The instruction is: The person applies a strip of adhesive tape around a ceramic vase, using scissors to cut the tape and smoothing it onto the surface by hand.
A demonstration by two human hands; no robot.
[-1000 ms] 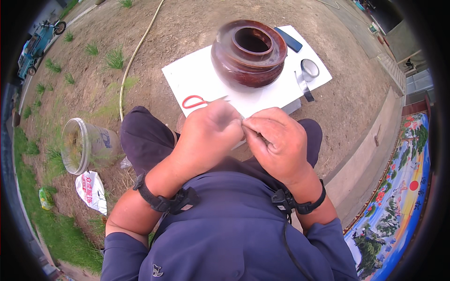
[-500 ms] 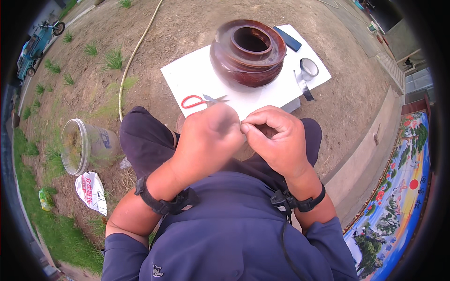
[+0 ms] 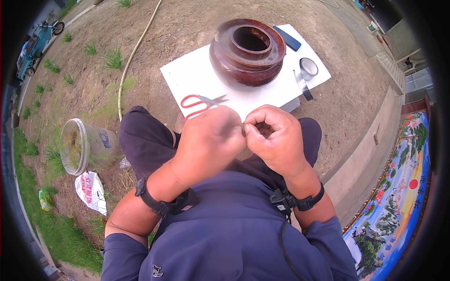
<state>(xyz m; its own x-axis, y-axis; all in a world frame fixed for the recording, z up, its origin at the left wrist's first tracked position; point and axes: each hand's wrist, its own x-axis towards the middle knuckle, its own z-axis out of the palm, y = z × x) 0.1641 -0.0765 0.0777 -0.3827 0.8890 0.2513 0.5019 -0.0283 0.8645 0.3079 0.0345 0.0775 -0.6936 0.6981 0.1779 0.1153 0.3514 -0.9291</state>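
My left hand point(image 3: 213, 138) and my right hand point(image 3: 274, 136) meet above my lap, fingertips touching. Thumb and forefinger of the right are pinched together against the left, and whatever lies between them is too small to make out. The left hand's fingers are curled, mostly hidden behind its back. Just beyond the left hand, red-handled scissors point(image 3: 199, 102) rest on a white board point(image 3: 187, 75), their blades pointing right. A glazed brown jar point(image 3: 248, 56) with an open mouth stands on the board. Right of it is a roll of grey tape point(image 3: 308, 69) with a loose end hanging down.
A dark flat phone-like object point(image 3: 287, 38) lies behind the jar. At the left stand a clear plastic bucket point(image 3: 84, 146) and a white plastic bag point(image 3: 91, 192). A pale hose point(image 3: 132, 61) crosses the soil. A colourful painted panel point(image 3: 393, 201) is at the right.
My right thumb and forefinger have closed into a rounder pinch. Both hands have shifted only slightly; the jar, scissors and tape stay in place.
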